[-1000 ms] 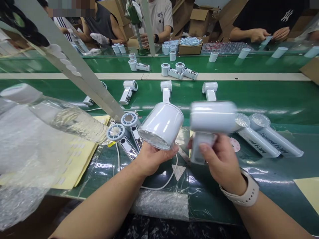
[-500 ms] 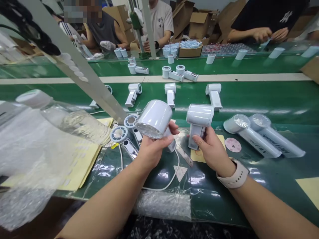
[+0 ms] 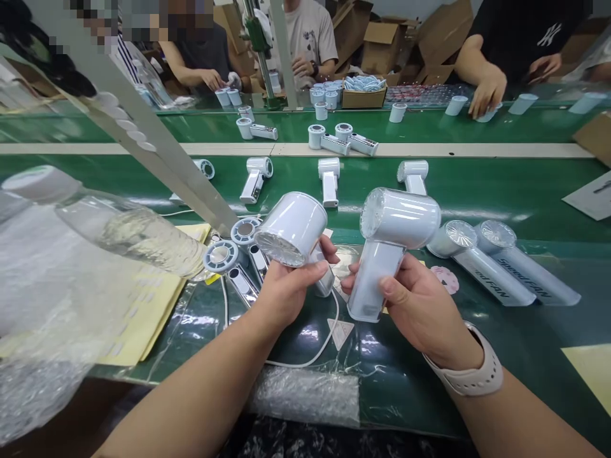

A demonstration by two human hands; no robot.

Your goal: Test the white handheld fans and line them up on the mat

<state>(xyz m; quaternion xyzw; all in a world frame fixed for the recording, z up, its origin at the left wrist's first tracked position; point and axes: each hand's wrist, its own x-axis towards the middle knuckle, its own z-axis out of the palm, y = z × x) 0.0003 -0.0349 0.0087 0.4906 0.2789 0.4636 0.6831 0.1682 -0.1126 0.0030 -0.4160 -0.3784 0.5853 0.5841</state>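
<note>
My left hand (image 3: 286,289) is closed round a light-blue handheld fan (image 3: 292,228), its round head tilted toward me. In my right hand (image 3: 420,305) is another handheld fan (image 3: 400,217), gripped by its handle with the thumb across the front. Both look smooth and shiny, as if in clear wrap. Left of my left hand lie two fans with ringed ends, one of them a chrome-handled fan (image 3: 221,256). To the right, two fans lettered "Speed FAN" lie on the bench, the nearer lettered fan (image 3: 494,273) angled toward me.
A water bottle (image 3: 133,232) lies on yellow sheets (image 3: 160,312) at left, beside bubble wrap (image 3: 33,388). A slanted metal post (image 3: 162,159) crosses the left side. Several fans stand along the green conveyor (image 3: 477,184). Across it, people work near a box of blue parts (image 3: 365,95).
My right hand has brought its fan nearer and turned it, so its end now faces left. The left fan stays nearly in place. Across the belt, a person's hand has reached down to a blue cup-shaped part.
</note>
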